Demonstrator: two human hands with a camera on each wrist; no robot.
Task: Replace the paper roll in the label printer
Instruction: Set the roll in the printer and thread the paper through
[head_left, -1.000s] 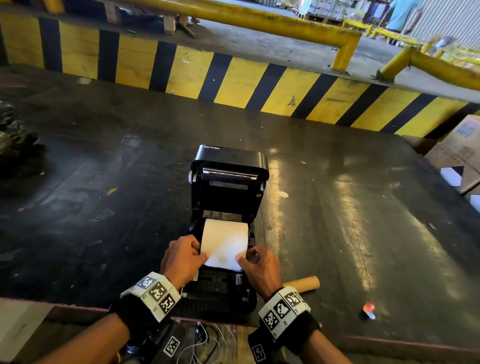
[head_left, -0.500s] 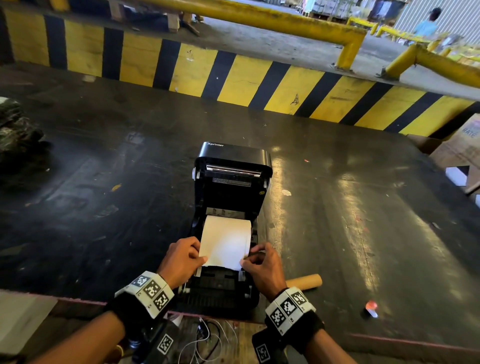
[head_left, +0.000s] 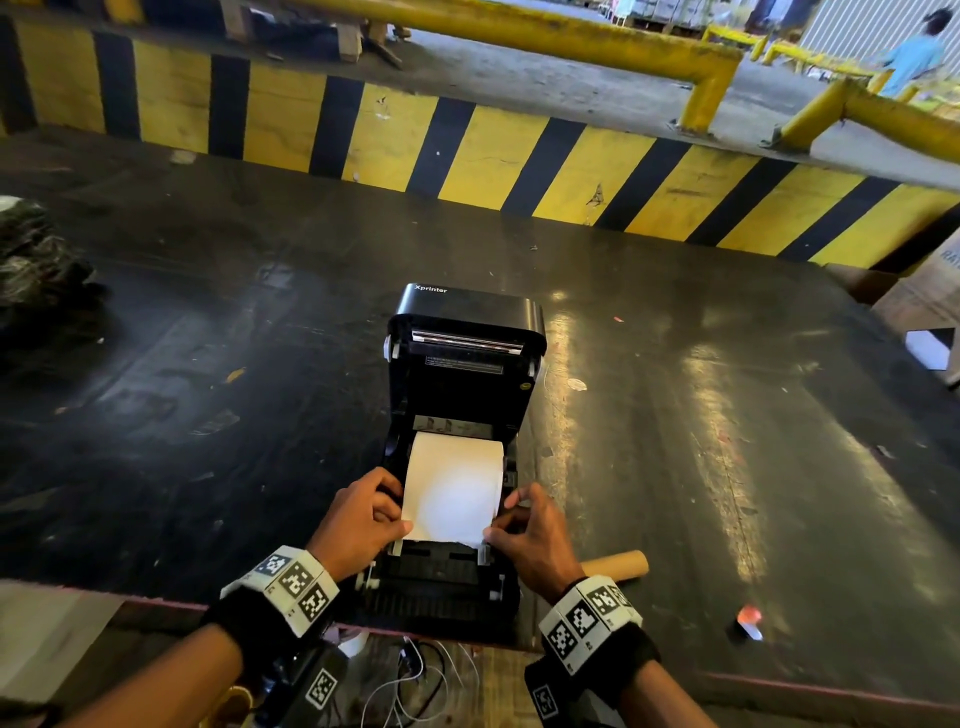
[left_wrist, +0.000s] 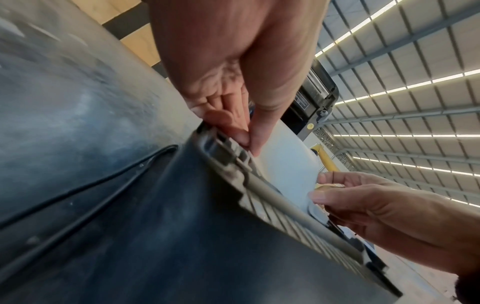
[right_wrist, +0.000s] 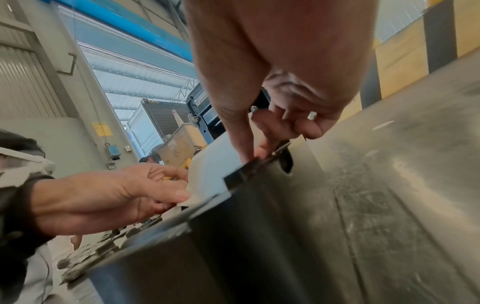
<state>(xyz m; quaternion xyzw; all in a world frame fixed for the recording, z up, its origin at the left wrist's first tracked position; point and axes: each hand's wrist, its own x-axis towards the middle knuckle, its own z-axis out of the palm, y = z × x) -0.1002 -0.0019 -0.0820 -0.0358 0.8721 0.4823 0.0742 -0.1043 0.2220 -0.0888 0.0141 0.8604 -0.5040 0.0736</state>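
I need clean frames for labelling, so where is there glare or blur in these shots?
Head view: the paper is blown out white at its middle, and light streaks glare off the dark table. Left wrist view: the table surface is smeared. Right wrist view: the printer body is soft.

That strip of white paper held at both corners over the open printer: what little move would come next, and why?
Probably drawing the paper a bit further toward the printer's front edge and laying it flat. The left hand and right hand each pinch a front corner, the strip ends short of the front, and the lid stands open.
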